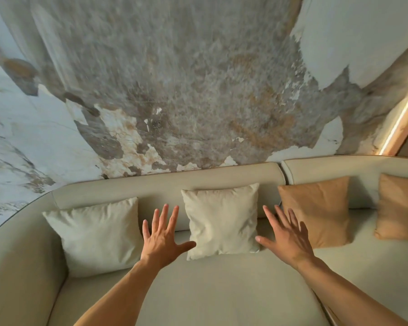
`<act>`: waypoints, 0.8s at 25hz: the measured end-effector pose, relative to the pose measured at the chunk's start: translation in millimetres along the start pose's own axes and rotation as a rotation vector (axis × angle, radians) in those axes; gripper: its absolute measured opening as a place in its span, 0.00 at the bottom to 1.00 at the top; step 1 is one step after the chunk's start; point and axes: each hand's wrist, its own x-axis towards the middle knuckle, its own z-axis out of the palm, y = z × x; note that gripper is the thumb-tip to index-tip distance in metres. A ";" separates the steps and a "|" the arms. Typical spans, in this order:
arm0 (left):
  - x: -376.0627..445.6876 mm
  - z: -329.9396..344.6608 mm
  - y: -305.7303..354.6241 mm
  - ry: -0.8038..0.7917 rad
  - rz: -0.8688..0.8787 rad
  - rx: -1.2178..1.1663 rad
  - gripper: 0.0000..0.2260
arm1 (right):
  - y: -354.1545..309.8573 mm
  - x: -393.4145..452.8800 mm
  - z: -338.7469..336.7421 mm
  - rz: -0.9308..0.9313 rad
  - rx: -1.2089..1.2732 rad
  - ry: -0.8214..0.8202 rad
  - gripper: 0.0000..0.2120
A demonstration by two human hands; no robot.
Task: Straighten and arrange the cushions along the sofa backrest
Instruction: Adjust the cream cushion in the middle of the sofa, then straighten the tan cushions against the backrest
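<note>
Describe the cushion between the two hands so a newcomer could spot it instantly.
Start at the cream sofa under the marbled wall and follow its backrest. Four cushions lean along it: two cream, then two tan. The middle cream cushion is second from the left, flanked by the open left hand and right hand.

I see both bare forearms reaching in from the near edge, converging toward the far side. Left hand [161, 236]: palm down, fingers spread wide, thumb pointing right. Right hand [286, 236]: palm down, fingers splayed and angled far-left, thumb pointing left. Both hands flat and empty, well apart.
</note>
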 end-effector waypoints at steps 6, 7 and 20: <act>3.2 -0.8 71.0 0.023 0.090 0.000 0.50 | 68.8 -26.3 -35.7 0.104 0.026 0.047 0.42; 4.2 3.1 89.3 0.018 0.105 0.001 0.50 | 87.0 -32.5 -40.1 0.120 0.031 0.056 0.42; -1.7 71.4 422.0 -0.024 0.203 -0.121 0.52 | 440.0 -135.0 -95.6 0.372 -0.020 0.082 0.42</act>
